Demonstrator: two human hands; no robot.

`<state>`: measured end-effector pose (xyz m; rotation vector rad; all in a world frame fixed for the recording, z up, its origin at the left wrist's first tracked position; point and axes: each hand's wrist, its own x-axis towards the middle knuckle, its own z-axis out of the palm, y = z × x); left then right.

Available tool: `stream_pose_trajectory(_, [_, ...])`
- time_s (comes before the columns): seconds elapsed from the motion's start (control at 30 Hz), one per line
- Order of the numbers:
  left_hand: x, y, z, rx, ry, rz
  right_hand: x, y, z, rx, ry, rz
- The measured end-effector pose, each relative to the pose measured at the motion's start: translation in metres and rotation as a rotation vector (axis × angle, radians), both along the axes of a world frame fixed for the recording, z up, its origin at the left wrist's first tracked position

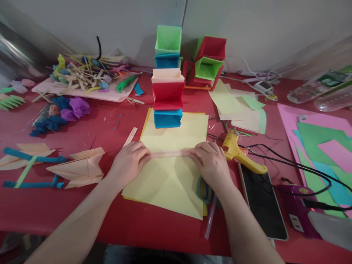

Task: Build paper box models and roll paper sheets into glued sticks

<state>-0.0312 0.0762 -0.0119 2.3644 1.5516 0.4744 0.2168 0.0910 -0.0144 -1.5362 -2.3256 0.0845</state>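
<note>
A narrow pale pink paper strip (pixel 169 153) lies level across a stack of yellow paper sheets (pixel 165 187). My left hand (pixel 129 161) pinches the strip's left end, and my right hand (pixel 211 163) pinches its right end. Both sets of fingers are curled in, with the fingertips partly hidden. Beyond them stands a stack of folded paper boxes in green, blue, peach and red (pixel 168 95), its lowest box over the yellow sheets. A yellow glue gun (pixel 243 152) lies beside my right hand. Under that wrist, scissors (pixel 203 189) and a clear glue stick (pixel 211 218) show in part.
Right of my arm lie a black-screened phone (pixel 262 201), a purple power strip (pixel 298 211) and looping black cables. Folded peach paper planes (pixel 82 167) are at the left. Craft sticks (pixel 85 77), a green cutter (pixel 128 82) and more paper boxes (pixel 209 62) stand farther back.
</note>
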Motion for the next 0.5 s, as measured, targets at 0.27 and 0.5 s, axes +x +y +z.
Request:
stream_pose_trajectory(0.27, [-0.0014, 0.0003, -0.0014, 0.002, -0.029, 0.008, 0.0042, 0.0021, -0.0010, -0.031, 0.090, 0.024])
stream_pose_trajectory(0.5, [-0.0011, 0.0032, 0.0009, -0.020, 0.014, 0.007, 0.0028, 0.0031, -0.0002, -0.032, 0.050, 0.005])
